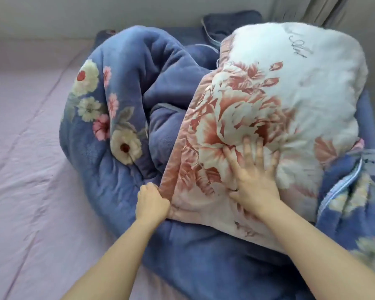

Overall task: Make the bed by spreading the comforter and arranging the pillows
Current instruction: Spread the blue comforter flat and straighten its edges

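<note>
So the peony-print pillow (290, 94) is sitting right on top of the bunched-up blue flowered comforter (121, 105). Its long axis runs from the corner nearest the person away and off to the right. Both hands are at that near end. The left hand (153, 201) is curled tight around the pillow's near-left corner, pinching the fabric edge. The right hand (254, 176) lies flat on the pillow's face, fingers (248, 150) spread and straight, pressing down and gripping nothing. My guess is the pillow has to come off before the comforter under it can be spread, and the left hand already has the hold for that. A navy pillow (232, 20) peeks out beyond the pillow's far-left end, and the pink sheet (20, 148) lies bare off to its left.
</note>
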{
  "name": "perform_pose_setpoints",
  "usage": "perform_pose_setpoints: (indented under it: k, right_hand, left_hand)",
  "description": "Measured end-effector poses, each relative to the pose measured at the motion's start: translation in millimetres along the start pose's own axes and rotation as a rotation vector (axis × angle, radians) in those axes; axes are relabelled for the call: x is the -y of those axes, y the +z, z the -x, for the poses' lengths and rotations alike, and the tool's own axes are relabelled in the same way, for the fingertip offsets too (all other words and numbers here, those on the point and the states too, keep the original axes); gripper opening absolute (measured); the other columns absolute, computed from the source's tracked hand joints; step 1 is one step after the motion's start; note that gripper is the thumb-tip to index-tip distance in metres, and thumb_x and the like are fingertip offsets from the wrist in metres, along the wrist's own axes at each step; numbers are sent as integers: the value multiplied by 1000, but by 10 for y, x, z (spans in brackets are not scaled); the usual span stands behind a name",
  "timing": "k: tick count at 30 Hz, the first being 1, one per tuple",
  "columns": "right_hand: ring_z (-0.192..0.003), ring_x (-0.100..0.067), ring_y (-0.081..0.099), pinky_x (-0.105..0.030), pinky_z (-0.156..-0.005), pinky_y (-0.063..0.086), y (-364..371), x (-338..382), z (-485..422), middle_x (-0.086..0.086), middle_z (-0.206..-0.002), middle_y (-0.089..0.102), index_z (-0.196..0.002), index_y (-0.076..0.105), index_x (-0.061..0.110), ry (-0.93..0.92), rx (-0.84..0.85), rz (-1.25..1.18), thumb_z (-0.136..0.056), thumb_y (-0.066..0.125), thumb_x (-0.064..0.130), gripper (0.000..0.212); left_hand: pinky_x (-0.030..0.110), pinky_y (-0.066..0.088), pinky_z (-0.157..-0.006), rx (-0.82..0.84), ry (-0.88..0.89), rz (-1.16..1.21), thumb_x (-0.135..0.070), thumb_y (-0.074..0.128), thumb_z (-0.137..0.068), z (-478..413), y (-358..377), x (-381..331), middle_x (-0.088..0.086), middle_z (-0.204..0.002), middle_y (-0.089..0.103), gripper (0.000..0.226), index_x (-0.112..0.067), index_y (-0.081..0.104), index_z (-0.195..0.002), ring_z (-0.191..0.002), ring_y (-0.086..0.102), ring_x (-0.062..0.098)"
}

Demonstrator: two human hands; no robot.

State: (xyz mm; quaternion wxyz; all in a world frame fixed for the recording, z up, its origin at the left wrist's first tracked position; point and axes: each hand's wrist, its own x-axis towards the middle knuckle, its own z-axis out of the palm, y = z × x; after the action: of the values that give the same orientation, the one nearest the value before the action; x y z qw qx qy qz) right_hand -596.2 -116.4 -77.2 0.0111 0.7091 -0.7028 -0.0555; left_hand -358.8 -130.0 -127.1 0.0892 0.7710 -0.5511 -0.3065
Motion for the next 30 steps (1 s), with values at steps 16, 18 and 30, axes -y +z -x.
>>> perform_pose_setpoints:
  k: [16, 18, 30]
  right_hand:
    - [-145, -44, 5, -66, -112, 5, 239, 109, -179, -20, -159, 9, -153, 9, 13, 221, -290, 79, -83, 44, 0, 79]
    - [-144, -37, 14, -61, -113, 12, 270, 296, 61, -19, -156, 20, -150, 15, 5, 135, -359, 52, -72, 49, 0, 85]
    - [-145, -25, 14, -52, -111, 18, 123, 1663, 1184, -8, -157, 25, -148, 30, 15, -179, 29, 38, -55, 62, 43, 102]
  left_hand:
    - [36, 32, -107, -30, 987, -794, -59, 59, -75, -383, 642, 606, -1, -89, 69, 46, -18, 75, -88, -101, 62, 22]
    - [31, 43, -70, -7, 1001, -730, -61, 58, -77, -321, 523, 583, -1, -68, 66, 48, -16, 71, -68, -70, 62, 21]
    - [31, 25, -63, 184, 1026, -617, -39, 51, -84, 840, -935, 1036, 9, -85, 68, 29, -18, 43, -66, -69, 43, 30]
